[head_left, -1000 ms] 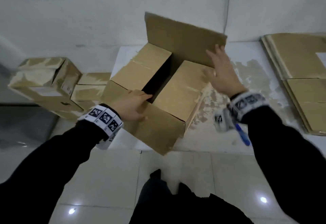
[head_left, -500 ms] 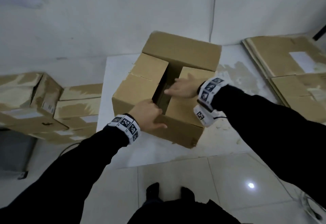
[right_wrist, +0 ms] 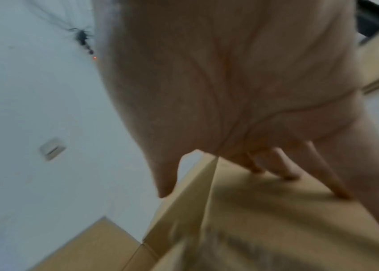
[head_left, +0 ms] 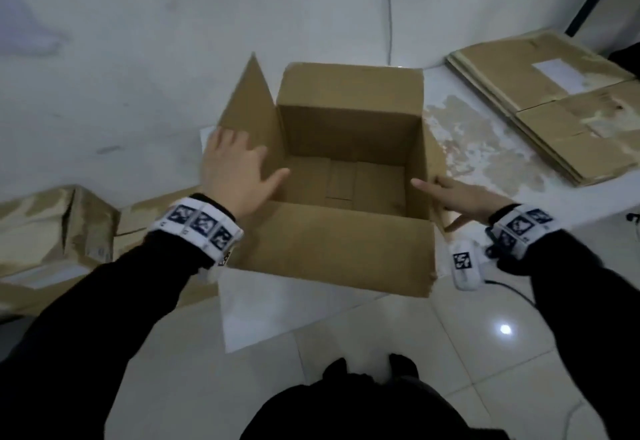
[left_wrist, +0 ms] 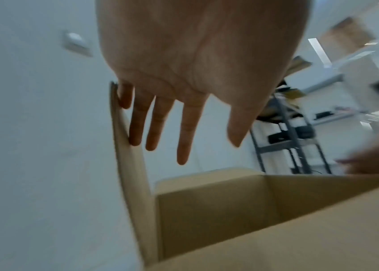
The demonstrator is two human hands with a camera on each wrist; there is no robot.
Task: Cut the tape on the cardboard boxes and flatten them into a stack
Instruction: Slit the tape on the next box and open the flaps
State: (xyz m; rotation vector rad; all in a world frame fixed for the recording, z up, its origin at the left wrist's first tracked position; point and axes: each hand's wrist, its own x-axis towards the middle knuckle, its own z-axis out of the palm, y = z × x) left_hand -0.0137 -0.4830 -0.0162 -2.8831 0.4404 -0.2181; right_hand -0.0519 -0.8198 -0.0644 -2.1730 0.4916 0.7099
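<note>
An open brown cardboard box (head_left: 332, 249) stands in the middle of the head view with its top flaps folded outward and its inside bare. My left hand (head_left: 239, 169) lies flat with spread, straight fingers against the upright left flap (head_left: 252, 110); the left wrist view shows the fingertips (left_wrist: 135, 141) touching that flap's edge (left_wrist: 128, 165). My right hand (head_left: 457, 194) rests on the lowered right flap (head_left: 434, 159), thumb pointing in over the box wall. In the right wrist view its fingers (right_wrist: 288, 174) press on the cardboard (right_wrist: 276, 220).
A stack of flattened boxes (head_left: 554, 104) lies at the back right on the white platform (head_left: 485, 149). Several taped boxes (head_left: 52, 232) sit on the left. A white wall rises behind. Tiled floor (head_left: 346, 329) runs near my feet. A metal rack (left_wrist: 288, 137) stands beyond.
Both hands moved from the middle gap between the inner flaps out to the sides. The left and right flaps swung open, and the box's inside now shows.
</note>
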